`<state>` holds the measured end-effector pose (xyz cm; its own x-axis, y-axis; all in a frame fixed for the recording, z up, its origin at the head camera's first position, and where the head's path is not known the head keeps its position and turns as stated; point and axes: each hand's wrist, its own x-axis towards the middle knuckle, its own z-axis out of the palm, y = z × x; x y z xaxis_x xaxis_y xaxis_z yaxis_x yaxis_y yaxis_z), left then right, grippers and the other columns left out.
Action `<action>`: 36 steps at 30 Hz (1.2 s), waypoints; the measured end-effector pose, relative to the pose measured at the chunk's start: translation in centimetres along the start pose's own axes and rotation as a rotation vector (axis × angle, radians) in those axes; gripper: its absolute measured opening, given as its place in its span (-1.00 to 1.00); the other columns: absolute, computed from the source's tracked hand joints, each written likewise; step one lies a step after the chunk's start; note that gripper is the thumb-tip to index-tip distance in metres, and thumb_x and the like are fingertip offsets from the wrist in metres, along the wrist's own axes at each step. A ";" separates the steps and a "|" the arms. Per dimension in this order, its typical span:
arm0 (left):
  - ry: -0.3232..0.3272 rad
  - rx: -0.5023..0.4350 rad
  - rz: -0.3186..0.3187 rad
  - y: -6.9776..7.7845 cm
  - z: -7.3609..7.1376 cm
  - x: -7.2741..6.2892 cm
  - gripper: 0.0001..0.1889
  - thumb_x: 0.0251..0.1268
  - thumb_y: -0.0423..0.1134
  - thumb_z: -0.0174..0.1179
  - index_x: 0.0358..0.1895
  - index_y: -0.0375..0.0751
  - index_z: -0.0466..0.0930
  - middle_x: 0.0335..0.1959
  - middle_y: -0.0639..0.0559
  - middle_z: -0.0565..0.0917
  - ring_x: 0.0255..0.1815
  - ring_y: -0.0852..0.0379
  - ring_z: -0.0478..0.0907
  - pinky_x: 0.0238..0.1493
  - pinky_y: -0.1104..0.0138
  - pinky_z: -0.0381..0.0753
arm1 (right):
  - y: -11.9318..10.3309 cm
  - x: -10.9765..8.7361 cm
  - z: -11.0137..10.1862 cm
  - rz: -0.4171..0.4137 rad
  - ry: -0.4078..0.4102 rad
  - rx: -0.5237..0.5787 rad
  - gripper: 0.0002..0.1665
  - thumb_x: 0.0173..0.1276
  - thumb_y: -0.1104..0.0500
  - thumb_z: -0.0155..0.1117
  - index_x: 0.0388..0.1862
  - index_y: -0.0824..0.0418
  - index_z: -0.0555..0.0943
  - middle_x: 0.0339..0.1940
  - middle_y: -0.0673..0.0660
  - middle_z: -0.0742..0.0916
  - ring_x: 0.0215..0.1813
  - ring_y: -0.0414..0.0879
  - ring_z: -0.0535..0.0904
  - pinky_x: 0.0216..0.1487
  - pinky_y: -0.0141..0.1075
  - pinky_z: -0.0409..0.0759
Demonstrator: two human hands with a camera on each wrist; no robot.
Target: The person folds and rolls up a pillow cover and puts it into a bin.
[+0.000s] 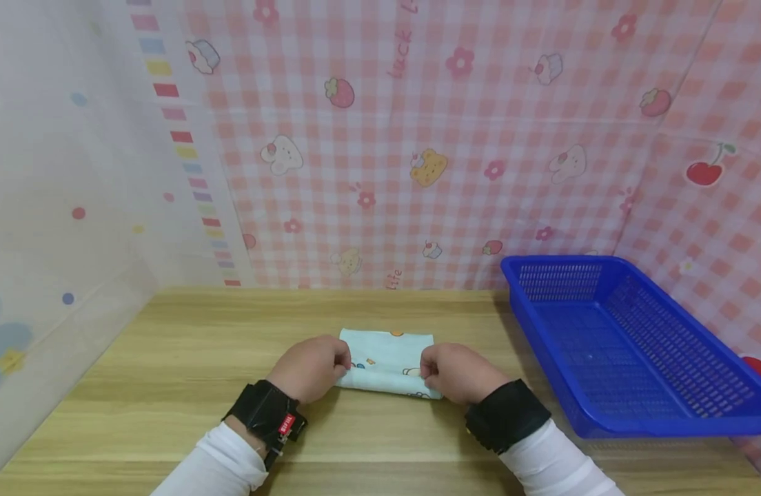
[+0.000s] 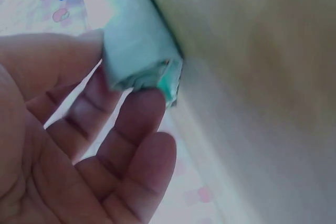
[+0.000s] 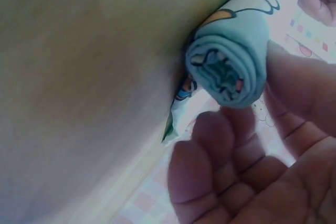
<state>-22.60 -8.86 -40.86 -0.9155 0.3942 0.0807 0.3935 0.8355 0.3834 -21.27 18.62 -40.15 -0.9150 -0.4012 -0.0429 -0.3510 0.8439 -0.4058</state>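
A pale blue cloth (image 1: 389, 350) with a cartoon print lies on the table, its near edge rolled up and its far part flat. My left hand (image 1: 309, 368) pinches the left end of the roll between thumb and fingers. At the right end, my right hand (image 1: 461, 373) holds the roll the same way. In the right wrist view the coiled end (image 3: 226, 72) shows several layers, with a flat flap of cloth beyond it. The left wrist view shows the other end of the roll (image 2: 139, 40), thumb on top and fingertips beneath.
A blue plastic basket (image 1: 579, 406) with mesh sides stands on the right of the wooden table (image 1: 188, 358). Pink checked sheeting (image 1: 368, 158) hangs behind the table and along the right. White sheeting (image 1: 58, 172) covers the left side.
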 end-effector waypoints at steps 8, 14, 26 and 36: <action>-0.012 0.046 0.015 0.3 -0.4 -0.5 -0.87 0.23 -0.33 0.46 -0.34 0.04 0.75 -0.27 0.17 0.78 -0.31 0.23 0.55 -0.10 0.18 0.63 | 0.0 -0.1 0.1 -0.067 -0.009 -0.041 -0.76 0.27 0.30 0.49 -0.47 0.04 0.62 -0.50 -0.12 0.62 -0.36 -0.18 0.48 -0.24 -0.26 0.50; -0.028 0.043 0.016 0.4 -0.5 -0.6 -0.83 0.14 -0.29 0.54 -0.33 0.03 0.73 -0.28 0.16 0.77 -0.32 0.21 0.53 -0.10 0.16 0.61 | -0.5 -0.3 0.0 -0.060 -0.025 -0.065 -0.72 0.07 0.19 0.68 -0.42 0.06 0.65 -0.48 -0.10 0.62 -0.36 -0.16 0.47 -0.23 -0.22 0.50; -0.037 0.077 0.025 0.6 -0.3 -0.5 -0.75 0.08 -0.24 0.61 -0.35 0.03 0.65 -0.34 0.17 0.67 -0.34 0.18 0.48 -0.16 0.18 0.57 | -0.8 -0.1 0.4 0.005 -0.049 -0.070 -0.64 0.09 0.33 0.64 -0.35 0.10 0.57 -0.38 0.00 0.64 -0.28 -0.07 0.48 -0.10 -0.11 0.55; -0.054 0.094 0.011 0.4 -0.2 -0.5 -0.87 0.28 -0.20 0.48 -0.21 0.00 0.69 -0.26 0.14 0.72 -0.31 0.18 0.51 -0.09 0.17 0.61 | -0.7 -0.1 0.3 0.005 -0.046 -0.100 -0.72 0.19 0.30 0.60 -0.29 0.12 0.61 -0.32 0.02 0.70 -0.25 -0.08 0.52 -0.03 -0.07 0.60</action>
<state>-22.00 -8.76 -40.57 -0.9062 0.4215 0.0332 0.4118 0.8622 0.2948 -20.89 17.97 -40.13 -0.9074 -0.4111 -0.0876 -0.3668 0.8761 -0.3129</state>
